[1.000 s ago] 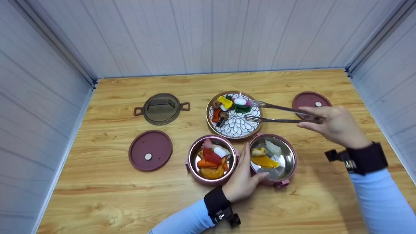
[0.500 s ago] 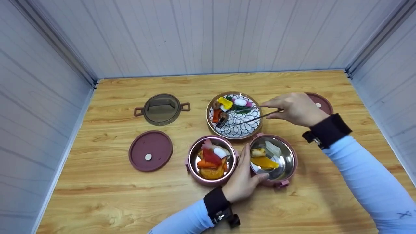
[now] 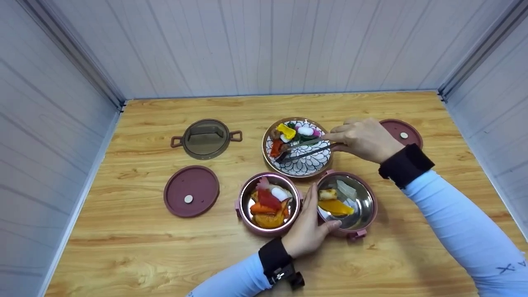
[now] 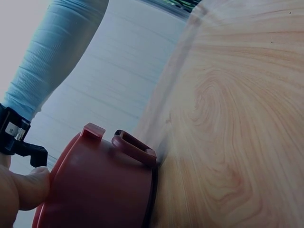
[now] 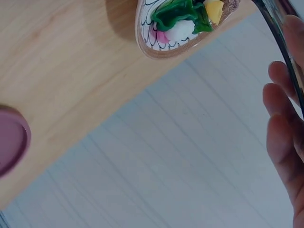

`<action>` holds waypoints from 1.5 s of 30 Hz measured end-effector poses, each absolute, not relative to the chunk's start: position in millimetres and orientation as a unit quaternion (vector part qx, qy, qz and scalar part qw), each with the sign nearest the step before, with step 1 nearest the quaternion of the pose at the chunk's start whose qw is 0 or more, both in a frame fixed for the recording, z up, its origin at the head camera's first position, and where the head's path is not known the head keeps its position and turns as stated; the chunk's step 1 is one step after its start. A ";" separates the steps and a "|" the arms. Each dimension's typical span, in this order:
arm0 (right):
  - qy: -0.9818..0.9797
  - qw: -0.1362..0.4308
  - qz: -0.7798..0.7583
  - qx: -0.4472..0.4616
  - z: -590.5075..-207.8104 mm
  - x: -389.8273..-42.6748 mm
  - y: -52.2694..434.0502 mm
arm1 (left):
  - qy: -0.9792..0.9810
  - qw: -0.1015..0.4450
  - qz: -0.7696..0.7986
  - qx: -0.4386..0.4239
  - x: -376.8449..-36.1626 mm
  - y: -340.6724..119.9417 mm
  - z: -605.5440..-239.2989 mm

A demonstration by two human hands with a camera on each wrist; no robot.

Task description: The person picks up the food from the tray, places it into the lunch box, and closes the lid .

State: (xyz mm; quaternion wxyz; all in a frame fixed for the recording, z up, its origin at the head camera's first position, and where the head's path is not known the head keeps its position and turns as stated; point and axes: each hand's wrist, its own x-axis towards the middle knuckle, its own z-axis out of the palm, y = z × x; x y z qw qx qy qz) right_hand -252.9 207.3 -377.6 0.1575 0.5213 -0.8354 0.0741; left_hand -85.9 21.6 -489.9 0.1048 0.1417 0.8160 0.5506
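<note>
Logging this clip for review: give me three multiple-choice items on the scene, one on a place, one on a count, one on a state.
1. Where do the tips of the tongs lie?
A. over the patterned plate
B. in the left bowl
C. on the glass lid

2. How many flat maroon lids lie on the table?
A. one
B. two
C. four

3. What is the left hand doing?
A. resting flat on the table, away from everything
B. lifting the glass lid
C. holding the rim of the right bowl

Answers:
1. A, the head view shows the tips at the food on the plate's left side, with the right hand gripping the tongs.
2. B, one maroon lid lies at the left and another maroon lid behind the right wrist.
3. C, its thumb and fingers curl round that bowl's near rim.
</note>
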 end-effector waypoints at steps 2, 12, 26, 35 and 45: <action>-0.834 0.161 0.062 0.524 -376.0 -249.4 206.1 | 0.816 0.104 0.551 0.141 -86.1 21.3 -490.2; -0.849 0.139 0.107 0.498 -363.4 -244.1 220.3 | 0.814 0.107 0.554 0.141 -85.9 21.8 -490.1; -0.847 0.172 0.145 0.482 -310.7 -208.9 306.8 | 0.813 0.101 0.555 0.146 -86.1 22.7 -489.8; -0.876 0.085 0.157 0.449 -324.4 -167.4 345.6 | 0.804 0.109 0.568 0.135 -87.6 21.9 -490.5; -0.895 -0.083 0.207 0.386 -352.9 -151.3 342.1 | 0.812 0.100 0.557 0.141 -87.2 23.7 -493.8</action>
